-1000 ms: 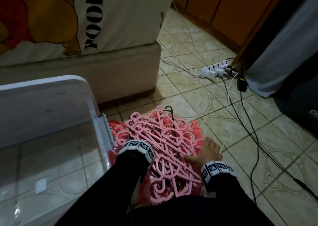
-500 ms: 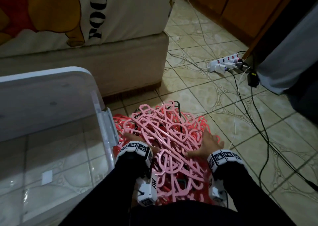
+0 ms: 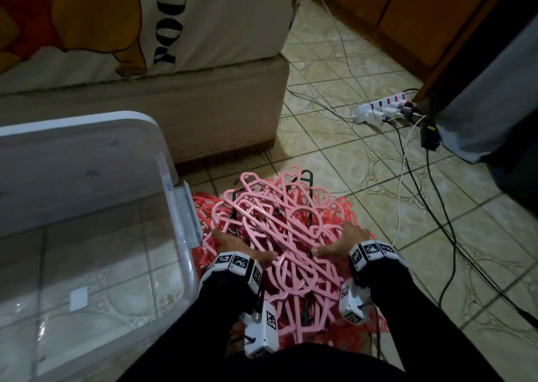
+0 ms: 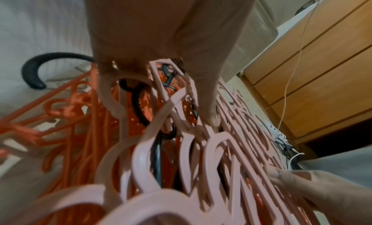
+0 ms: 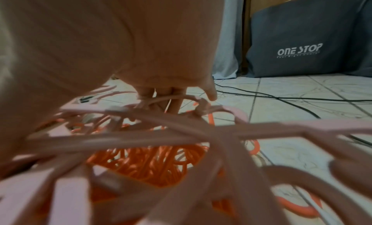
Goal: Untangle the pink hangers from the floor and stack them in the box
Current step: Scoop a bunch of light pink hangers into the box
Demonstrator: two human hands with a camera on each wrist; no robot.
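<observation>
Head view: your left hand (image 3: 233,243) and right hand (image 3: 339,240), flat a second ago, now clutch the tangled pale-pink plastic hangers (image 3: 279,230) on the floor beside the clear plastic box (image 3: 177,186); lifting can begin.

The pink hangers (image 3: 279,236) are seen to be smooth moulded plastic with a soft sheen, as are the orange-red hangers (image 3: 209,207) beneath. The box (image 3: 186,227) is formed of clear, glossy plastic. The floor (image 3: 364,178) is laid with glazed patterned tile. The bed base (image 3: 203,114) is covered in matt, napped cloth.
</observation>
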